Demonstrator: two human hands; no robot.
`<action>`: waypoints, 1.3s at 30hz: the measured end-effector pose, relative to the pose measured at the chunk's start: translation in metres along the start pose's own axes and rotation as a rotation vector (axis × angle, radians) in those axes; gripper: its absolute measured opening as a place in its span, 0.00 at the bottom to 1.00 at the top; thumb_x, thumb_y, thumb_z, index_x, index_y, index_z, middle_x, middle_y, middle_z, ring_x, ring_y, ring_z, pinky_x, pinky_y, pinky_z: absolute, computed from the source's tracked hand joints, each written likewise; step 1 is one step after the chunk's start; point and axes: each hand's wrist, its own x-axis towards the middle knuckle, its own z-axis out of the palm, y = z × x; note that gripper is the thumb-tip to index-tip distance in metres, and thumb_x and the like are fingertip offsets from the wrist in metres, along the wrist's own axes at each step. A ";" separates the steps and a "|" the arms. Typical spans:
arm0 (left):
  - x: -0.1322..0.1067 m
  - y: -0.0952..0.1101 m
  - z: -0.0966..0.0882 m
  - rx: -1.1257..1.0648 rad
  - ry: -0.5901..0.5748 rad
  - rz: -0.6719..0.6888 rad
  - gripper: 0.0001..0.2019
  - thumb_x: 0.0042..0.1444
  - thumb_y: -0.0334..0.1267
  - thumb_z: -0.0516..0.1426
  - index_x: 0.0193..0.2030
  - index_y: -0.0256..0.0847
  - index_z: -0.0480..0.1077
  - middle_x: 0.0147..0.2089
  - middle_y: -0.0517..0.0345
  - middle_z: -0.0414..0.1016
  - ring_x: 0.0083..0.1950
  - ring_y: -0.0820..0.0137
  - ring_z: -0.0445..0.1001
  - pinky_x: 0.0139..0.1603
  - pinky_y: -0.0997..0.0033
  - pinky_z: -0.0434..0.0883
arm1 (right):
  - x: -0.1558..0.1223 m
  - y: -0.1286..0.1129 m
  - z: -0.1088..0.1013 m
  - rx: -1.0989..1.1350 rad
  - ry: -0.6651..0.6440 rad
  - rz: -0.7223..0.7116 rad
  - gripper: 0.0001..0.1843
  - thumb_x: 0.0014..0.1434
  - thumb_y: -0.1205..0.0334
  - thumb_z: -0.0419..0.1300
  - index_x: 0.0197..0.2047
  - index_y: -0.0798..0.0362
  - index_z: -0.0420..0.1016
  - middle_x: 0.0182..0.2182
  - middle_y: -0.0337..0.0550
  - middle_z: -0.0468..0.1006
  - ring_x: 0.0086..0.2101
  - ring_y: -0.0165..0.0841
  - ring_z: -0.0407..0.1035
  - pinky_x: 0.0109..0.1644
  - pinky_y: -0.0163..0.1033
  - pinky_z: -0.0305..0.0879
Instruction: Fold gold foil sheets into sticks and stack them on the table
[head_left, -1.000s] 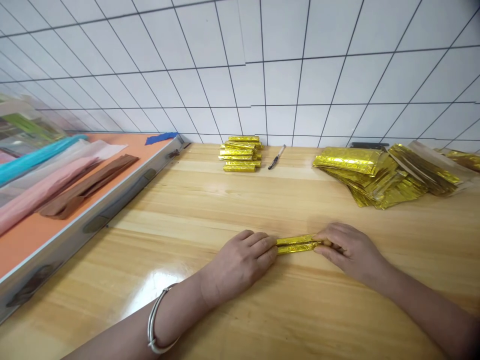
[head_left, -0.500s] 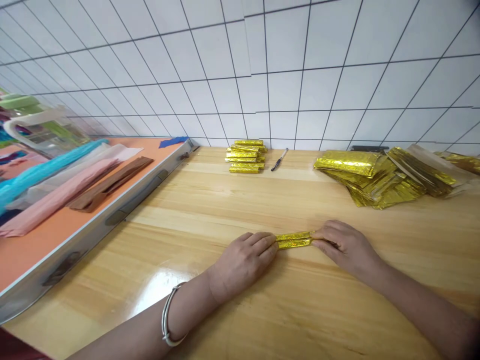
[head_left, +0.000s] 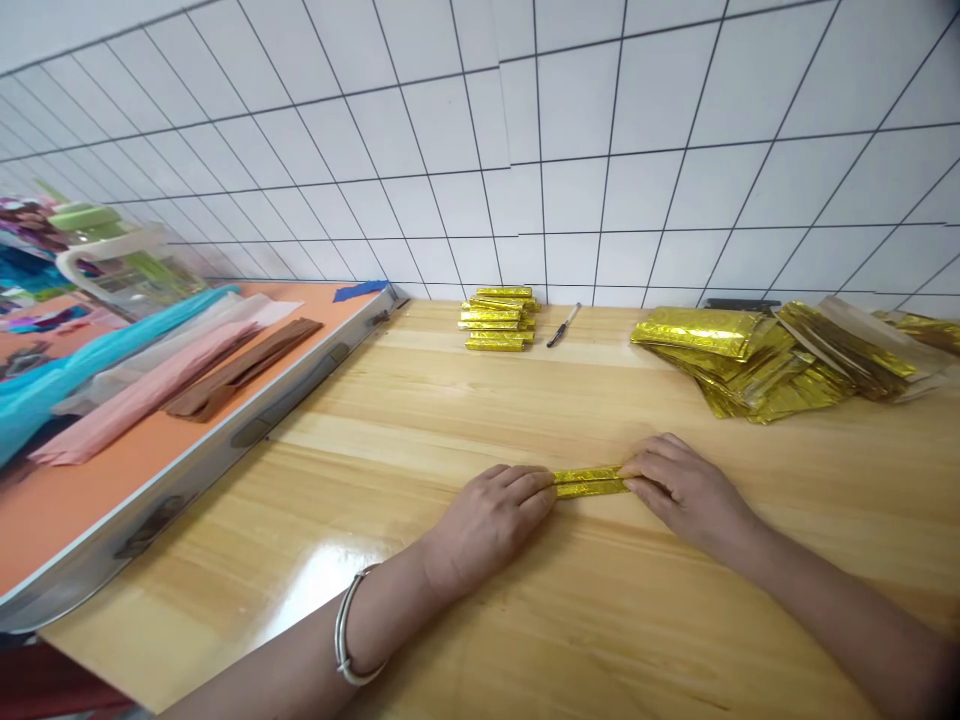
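Tiled wall [head_left: 570, 120] closes off the far side of the wooden table [head_left: 375, 400], and the gold strip [head_left: 590, 482] lies near the middle of the tabletop, between the two hands. The left hand [head_left: 491, 525] has its fingers together, closed down over the left end, seemingly to keep the foil flat and steady. The right hand [head_left: 686, 495] clamps thumb and fingers on the other end, perhaps so the two lengthwise bands stay pressed with their seam straight. Both forearms come in from the near side, leaving the strip's middle in sight.

A stack of folded strips [head_left: 496, 320] sits by the wall, likely to keep it out of the way; a pen [head_left: 564, 325] lies just beside it. Loose gold sheets [head_left: 697, 335] are heaped at the far right, probably within the right hand's reach. Raised sides of the orange-topped tray [head_left: 97, 510] limit movement to the left, and a table corner shows at lower left. Plain wood separates hands and stack, allowing forward sliding.
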 end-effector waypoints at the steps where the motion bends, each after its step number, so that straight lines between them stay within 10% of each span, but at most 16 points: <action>1: -0.001 0.000 -0.001 -0.003 -0.005 -0.009 0.14 0.64 0.32 0.47 0.54 0.38 0.64 0.54 0.50 0.71 0.55 0.66 0.68 0.53 0.62 0.69 | 0.000 0.000 0.000 -0.003 0.000 0.002 0.07 0.60 0.67 0.52 0.37 0.50 0.72 0.34 0.45 0.72 0.38 0.37 0.64 0.40 0.44 0.64; 39: 0.004 0.003 -0.005 0.059 -0.047 -0.002 0.10 0.64 0.32 0.46 0.49 0.36 0.64 0.39 0.51 0.71 0.46 0.65 0.69 0.46 0.63 0.69 | -0.004 -0.006 -0.006 -0.317 -0.099 -0.258 0.11 0.61 0.68 0.52 0.43 0.50 0.74 0.39 0.47 0.74 0.41 0.38 0.65 0.44 0.46 0.66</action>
